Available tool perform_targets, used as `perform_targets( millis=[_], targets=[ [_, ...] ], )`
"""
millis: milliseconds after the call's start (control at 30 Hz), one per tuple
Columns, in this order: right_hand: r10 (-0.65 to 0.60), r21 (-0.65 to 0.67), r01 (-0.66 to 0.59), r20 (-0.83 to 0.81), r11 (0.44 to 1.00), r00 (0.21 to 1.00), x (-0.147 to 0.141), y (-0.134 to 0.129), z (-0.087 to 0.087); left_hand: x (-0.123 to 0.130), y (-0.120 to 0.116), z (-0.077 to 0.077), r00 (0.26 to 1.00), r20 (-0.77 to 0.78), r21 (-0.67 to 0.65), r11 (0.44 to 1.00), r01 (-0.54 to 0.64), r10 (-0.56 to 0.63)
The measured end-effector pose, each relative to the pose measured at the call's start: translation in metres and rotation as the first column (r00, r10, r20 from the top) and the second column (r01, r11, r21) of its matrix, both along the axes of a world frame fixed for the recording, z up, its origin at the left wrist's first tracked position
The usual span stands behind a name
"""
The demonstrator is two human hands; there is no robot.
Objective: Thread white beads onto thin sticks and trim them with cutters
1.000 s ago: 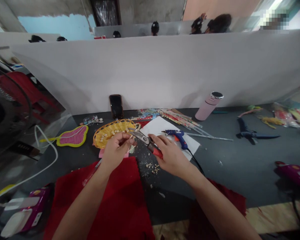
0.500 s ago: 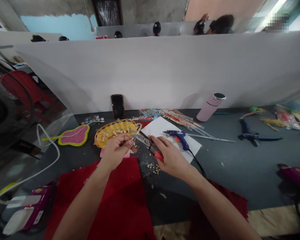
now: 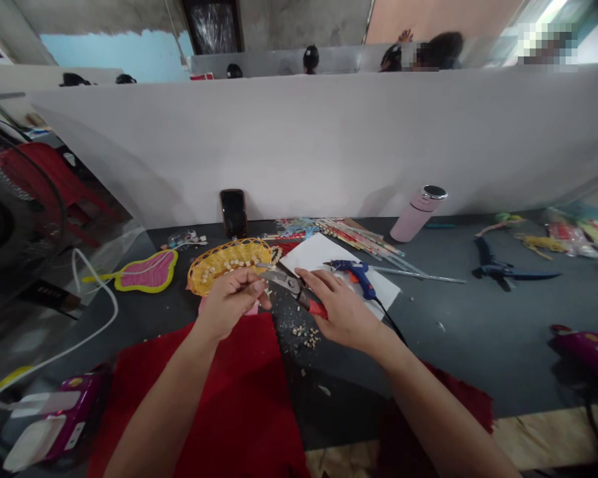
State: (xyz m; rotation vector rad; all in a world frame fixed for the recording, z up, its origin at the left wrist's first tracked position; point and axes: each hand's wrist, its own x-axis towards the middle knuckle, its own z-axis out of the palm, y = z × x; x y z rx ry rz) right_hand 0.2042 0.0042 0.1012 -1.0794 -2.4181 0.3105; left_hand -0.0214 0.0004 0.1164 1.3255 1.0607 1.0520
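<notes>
The right hand (image 3: 343,309) is closed around the red-handled shears (image 3: 288,282), blades directed toward the left hand (image 3: 234,299). The left hand is pinched, thumb against fingers, just beside the blade tips (any item between the fingertips is too small to identify). Directly beyond the left hand sits the yellow basket (image 3: 234,251), containing small pale pieces; the hand hides part of its near rim. Below the gap between both hands, a pile of loose pieces (image 3: 309,338) lies on the dark tabletop (image 3: 453,358). The red cloth (image 3: 249,385) extends under the left forearm. Obstructions are concentrated around the right hand: the white sheet (image 3: 306,253) lies just beyond it, the blue glue gun (image 3: 356,271) rests on that sheet, and the black cord (image 3: 391,325) runs back toward the right forearm. Farther beyond the right hand are the bundled sticks (image 3: 351,232) and, to their right, the pink bottle (image 3: 412,216). The phone (image 3: 234,212) leans against the partition (image 3: 299,146), beyond the basket from the left hand.
</notes>
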Motion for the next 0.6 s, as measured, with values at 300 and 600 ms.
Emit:
perform_targets(
  millis=[300,600],
  targets=[
    [0.034,-0.025,-0.036,-0.061,0.999,0.998,-0.003,-0.002,0.002,-0.007,0.002,-0.003,0.979,0.165,-0.153,0.978,0.141,-0.116],
    [-0.04,-0.083,0.036,-0.048,0.996,0.998,-0.008,-0.003,-0.009,-0.002,0.005,-0.004,0.993,-0.109,0.024,0.999,-0.048,0.05]
  ],
)
